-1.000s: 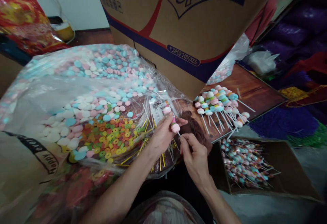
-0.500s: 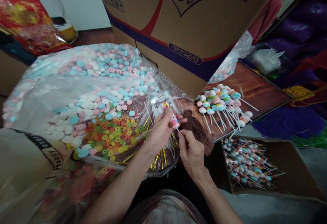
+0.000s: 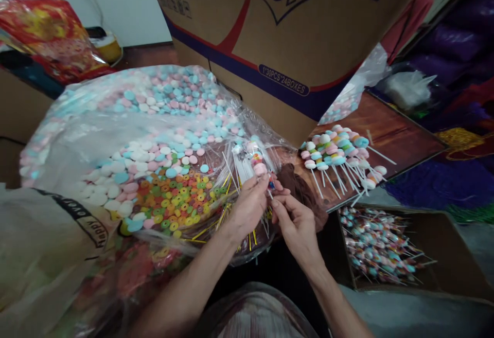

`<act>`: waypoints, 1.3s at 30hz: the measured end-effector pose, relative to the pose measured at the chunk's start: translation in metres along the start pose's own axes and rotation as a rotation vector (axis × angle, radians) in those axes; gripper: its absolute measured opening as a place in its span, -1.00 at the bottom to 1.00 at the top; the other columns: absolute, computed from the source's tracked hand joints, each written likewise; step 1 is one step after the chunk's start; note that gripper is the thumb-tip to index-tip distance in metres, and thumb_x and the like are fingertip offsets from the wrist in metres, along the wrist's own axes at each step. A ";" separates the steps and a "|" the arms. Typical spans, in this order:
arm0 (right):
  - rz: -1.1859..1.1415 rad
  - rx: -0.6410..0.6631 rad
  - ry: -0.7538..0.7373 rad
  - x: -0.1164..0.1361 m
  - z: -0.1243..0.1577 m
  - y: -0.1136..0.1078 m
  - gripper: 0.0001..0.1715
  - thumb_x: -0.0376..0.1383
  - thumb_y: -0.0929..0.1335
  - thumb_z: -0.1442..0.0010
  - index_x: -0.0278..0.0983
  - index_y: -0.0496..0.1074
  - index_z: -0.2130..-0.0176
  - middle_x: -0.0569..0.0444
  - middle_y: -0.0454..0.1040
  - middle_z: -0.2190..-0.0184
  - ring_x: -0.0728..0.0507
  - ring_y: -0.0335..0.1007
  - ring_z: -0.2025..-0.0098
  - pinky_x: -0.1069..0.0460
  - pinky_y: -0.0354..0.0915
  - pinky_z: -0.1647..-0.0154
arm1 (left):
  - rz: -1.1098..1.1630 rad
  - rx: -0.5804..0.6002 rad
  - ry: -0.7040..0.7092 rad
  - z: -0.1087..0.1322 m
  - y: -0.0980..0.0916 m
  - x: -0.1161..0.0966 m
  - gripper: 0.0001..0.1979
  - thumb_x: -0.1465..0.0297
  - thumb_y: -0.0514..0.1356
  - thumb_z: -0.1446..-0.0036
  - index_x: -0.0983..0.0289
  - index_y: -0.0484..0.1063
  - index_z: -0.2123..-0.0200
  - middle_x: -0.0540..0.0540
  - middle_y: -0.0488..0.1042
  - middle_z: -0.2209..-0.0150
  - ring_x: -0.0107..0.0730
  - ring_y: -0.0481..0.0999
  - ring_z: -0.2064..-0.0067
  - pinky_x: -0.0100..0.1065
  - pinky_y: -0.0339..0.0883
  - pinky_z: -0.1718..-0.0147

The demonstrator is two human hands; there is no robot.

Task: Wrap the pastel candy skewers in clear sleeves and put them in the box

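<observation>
Between my hands is a marshmallow candy skewer [image 3: 258, 159] in a clear printed wrapper, its pink and multicoloured pieces stacked on a white stick. My left hand [image 3: 250, 203] is closed around the wrapper's lower end, hiding part of it. Just below, my right hand [image 3: 296, 224] pinches at the stick where it comes out of the wrapper. White sticks [image 3: 241, 165] and gold twist ties [image 3: 252, 237] lie beneath my left hand. A brown cloth [image 3: 304, 194] is behind my right hand.
Pink, white and blue marshmallows [image 3: 170, 93] and coloured gummy rings [image 3: 173, 201] fill the plastic at left. Unwrapped skewers [image 3: 339, 147] lie on the table at right. An open carton [image 3: 443, 255] below holds wrapped ones. A large cardboard box [image 3: 270, 39] stands behind.
My left fingers have moved down the wrapper, so more of the candy shows above them. My right hand is still at the stick. The whole view has shifted slightly.
</observation>
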State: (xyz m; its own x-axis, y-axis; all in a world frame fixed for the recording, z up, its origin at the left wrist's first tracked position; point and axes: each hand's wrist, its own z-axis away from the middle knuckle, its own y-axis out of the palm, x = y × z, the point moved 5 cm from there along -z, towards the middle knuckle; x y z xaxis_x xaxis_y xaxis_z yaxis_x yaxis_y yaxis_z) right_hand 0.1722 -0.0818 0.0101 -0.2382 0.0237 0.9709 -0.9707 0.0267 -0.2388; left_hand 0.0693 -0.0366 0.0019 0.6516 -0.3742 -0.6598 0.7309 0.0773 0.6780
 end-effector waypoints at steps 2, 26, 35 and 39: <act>-0.020 -0.030 -0.019 0.001 -0.002 0.006 -0.69 -0.19 0.29 -0.27 -0.30 0.37 0.45 0.20 0.27 0.60 0.02 0.13 0.55 0.11 0.12 0.51 | -0.027 -0.017 0.051 0.004 0.000 0.004 -0.68 0.18 0.31 -0.08 0.35 0.48 0.30 0.19 0.58 0.34 -0.19 0.61 0.25 -0.41 0.33 0.47; 0.364 0.292 -0.105 0.027 0.000 0.038 -0.68 -0.28 0.23 -0.29 -0.29 0.38 0.47 0.12 0.40 0.52 0.00 0.26 0.49 0.10 0.05 0.45 | 0.049 -0.027 0.214 0.025 -0.028 -0.053 -0.95 0.47 0.28 -0.11 0.35 0.50 0.36 -0.06 0.20 0.57 -0.62 0.19 0.54 -0.55 0.20 0.51; 1.136 0.160 -0.218 -0.005 0.051 0.045 -0.87 -0.47 0.28 -0.22 -0.27 0.36 0.32 0.04 0.49 0.41 -0.11 0.44 0.38 0.05 0.10 0.42 | -0.063 -0.094 0.166 0.015 -0.039 -0.034 -0.86 0.42 0.32 -0.07 0.31 0.40 0.34 -0.11 0.21 0.61 -0.67 0.08 0.61 -0.56 0.04 0.58; 1.194 0.103 -0.254 -0.009 0.052 0.048 -0.83 -0.52 0.23 -0.20 -0.27 0.28 0.32 0.02 0.46 0.43 -0.11 0.44 0.40 0.06 0.09 0.44 | -0.066 -0.087 0.183 0.015 -0.040 -0.032 -0.77 0.38 0.37 0.00 0.28 0.38 0.32 -0.08 0.30 0.57 -0.66 0.16 0.58 -0.56 0.05 0.57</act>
State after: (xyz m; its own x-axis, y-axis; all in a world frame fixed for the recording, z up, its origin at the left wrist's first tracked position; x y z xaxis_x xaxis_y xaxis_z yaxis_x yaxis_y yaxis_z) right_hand 0.1259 -0.1325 -0.0095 -0.9686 -0.2167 0.1219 -0.1342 0.0427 -0.9900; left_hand 0.0164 -0.0413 0.0009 0.6218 -0.2077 -0.7551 0.7829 0.1409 0.6059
